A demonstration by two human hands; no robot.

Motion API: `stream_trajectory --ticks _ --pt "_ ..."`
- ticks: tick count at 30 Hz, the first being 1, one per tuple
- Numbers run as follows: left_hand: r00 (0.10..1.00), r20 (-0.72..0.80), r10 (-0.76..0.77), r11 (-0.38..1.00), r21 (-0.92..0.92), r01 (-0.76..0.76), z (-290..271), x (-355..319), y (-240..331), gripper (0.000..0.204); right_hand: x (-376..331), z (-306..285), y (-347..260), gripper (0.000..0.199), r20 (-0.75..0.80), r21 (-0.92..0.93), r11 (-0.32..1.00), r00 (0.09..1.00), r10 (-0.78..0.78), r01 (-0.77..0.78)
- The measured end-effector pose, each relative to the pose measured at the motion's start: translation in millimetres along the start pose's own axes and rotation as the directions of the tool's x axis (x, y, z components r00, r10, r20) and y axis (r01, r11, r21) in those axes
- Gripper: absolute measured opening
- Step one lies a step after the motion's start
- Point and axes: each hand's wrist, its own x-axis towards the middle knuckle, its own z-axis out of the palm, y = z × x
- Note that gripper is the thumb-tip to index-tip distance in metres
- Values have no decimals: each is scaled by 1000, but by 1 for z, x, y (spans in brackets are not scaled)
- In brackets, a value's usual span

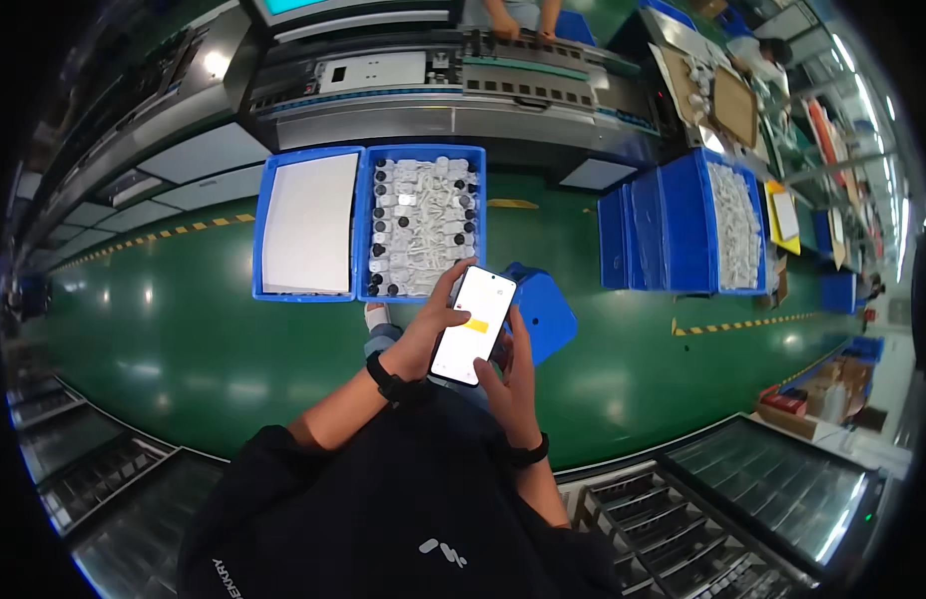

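Observation:
A smartphone (461, 351) with a bright, mostly white screen and a yellow block in its middle is held between my two hands. My left hand (423, 334) wraps its left side, with the thumb lying over the screen's edge. Along the other side, my right hand (515, 384) grips the phone, its thumb close to the lower right corner. Dark bands circle both wrists. Just beyond the phone stands a blue bin (482, 215) filled with rows of white parts with black round pieces. Beside it on the left is another blue bin (257, 240) with a white sheet (308, 225) on top.
A blue stool (548, 319) stands right of the phone. A long metal machine line (383, 125) runs across the far side, where another person's hands (518, 25) work. Blue bins (668, 225) are stacked at the right. Metal racks (673, 529) stand close by at the lower right.

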Motion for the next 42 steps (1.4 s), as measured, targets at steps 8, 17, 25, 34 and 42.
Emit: stream_trajectory --ticks 8,17,25,34,42 --pt "1000 11 -22 995 101 20 95 6 -78 84 -45 -98 -24 90 -13 226 974 1000 -19 22" --pt "997 45 -59 998 28 58 126 31 -88 86 -40 -127 -39 92 -61 273 961 998 -20 35" --pt "989 140 -41 991 -117 58 125 82 -62 91 6 -142 -51 88 -82 290 957 997 -1 25" --pt "987 156 -33 970 -235 69 102 121 -57 94 40 -142 -52 85 -66 174 982 994 86 -73" --pt "992 123 12 976 -216 15 110 143 -56 93 67 -158 -58 88 -70 139 982 988 139 -128"
